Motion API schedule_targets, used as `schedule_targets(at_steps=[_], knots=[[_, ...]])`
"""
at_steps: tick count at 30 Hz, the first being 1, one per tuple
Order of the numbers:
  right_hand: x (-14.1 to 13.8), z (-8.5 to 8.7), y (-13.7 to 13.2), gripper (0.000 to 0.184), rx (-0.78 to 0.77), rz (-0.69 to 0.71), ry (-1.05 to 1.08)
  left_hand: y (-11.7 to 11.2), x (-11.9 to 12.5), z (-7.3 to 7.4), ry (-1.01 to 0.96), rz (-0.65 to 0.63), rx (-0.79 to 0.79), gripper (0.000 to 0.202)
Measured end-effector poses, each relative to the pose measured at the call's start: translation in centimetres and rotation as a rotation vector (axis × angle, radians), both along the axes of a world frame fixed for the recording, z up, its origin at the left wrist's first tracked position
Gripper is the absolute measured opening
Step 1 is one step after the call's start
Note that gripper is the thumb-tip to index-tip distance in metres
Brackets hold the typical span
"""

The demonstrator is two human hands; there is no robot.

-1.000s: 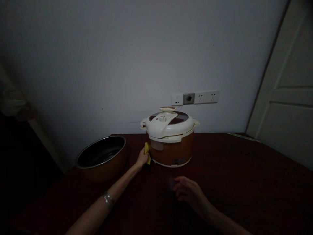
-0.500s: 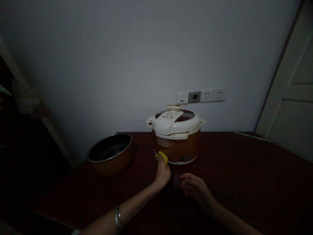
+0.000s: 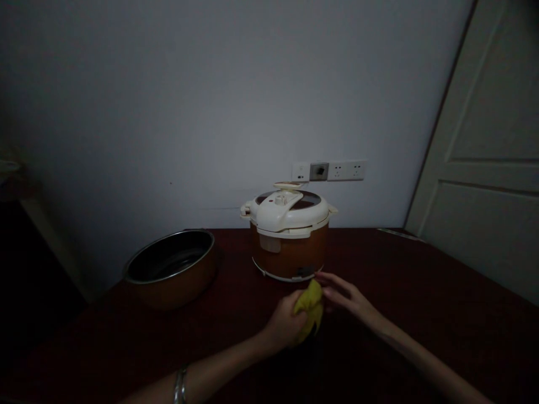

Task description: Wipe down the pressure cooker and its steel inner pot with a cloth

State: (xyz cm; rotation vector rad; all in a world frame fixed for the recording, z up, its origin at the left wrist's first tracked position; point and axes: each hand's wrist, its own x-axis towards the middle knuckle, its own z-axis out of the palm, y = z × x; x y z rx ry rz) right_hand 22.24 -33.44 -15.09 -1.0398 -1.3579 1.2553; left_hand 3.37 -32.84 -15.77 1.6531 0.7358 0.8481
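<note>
An orange electric pressure cooker (image 3: 290,255) with a cream lid (image 3: 288,213) stands at the back of a dark red table (image 3: 421,314). In front of it my left hand (image 3: 284,325) is closed round a bunched yellow cloth (image 3: 310,310). My right hand (image 3: 345,296) reaches in from the right with its fingers stretched out, their tips at the cloth's right edge, just before the cooker's base. A metal bracelet (image 3: 180,387) sits on my left wrist.
A wide steel-lined orange pot (image 3: 170,269) stands open on the table's left. A strip of wall sockets (image 3: 328,170) runs behind the cooker on the grey wall. A white door (image 3: 484,168) stands at the right. The room is dim.
My left hand has pulled the yellow cloth back from the cooker's left side to the table in front of it. My right hand has moved up to the cloth.
</note>
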Motion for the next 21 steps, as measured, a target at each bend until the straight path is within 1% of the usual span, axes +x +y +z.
schedule_targets(at_steps=[1,2,3,5,6,7,9,11,14,16,18,21], knots=[[-0.5,-0.2,-0.2,0.052,-0.003,0.057,-0.033,0.2,-0.6,-0.1,0.029,-0.013,0.023,0.051],[-1.2,-0.5,-0.2,0.053,0.018,0.084,-0.073,0.5,-1.3,-0.2,0.077,0.005,0.054,0.048],[-2.0,-0.9,-0.1,0.05,0.056,0.079,-0.127,0.8,-2.1,-0.3,0.142,0.045,0.091,0.042],[-3.8,-1.8,0.7,0.034,0.145,0.022,-0.308,1.8,-3.9,-0.6,0.301,0.174,0.187,0.027],[-4.7,-2.1,1.2,0.024,0.192,-0.018,-0.422,2.5,-4.9,-0.8,0.387,0.225,0.237,0.021],[-5.6,-2.4,1.9,0.018,0.246,-0.063,-0.539,3.3,-5.8,-0.9,0.473,0.271,0.284,0.016],[-7.3,-2.7,3.4,0.018,0.357,-0.144,-0.766,5.0,-7.4,-0.9,0.618,0.331,0.371,0.014],[-8.8,-2.6,4.6,0.018,0.436,-0.179,-0.986,6.5,-8.3,-0.5,0.774,0.396,0.462,0.019],[-10.2,-2.2,5.8,0.026,0.454,-0.11,-1.316,7.8,-8.2,0.5,1.057,0.455,0.557,0.022],[-10.1,-1.9,5.8,0.029,0.442,-0.076,-1.452,7.9,-7.4,1.0,1.202,0.439,0.595,0.023],[-9.1,-1.8,5.4,0.031,0.407,-0.088,-1.509,7.4,-6.2,1.1,1.256,0.407,0.652,0.026],[-6.2,-1.5,4.3,0.033,0.333,-0.156,-1.54,6.6,-3.7,0.7,1.23,0.348,0.747,0.032]])
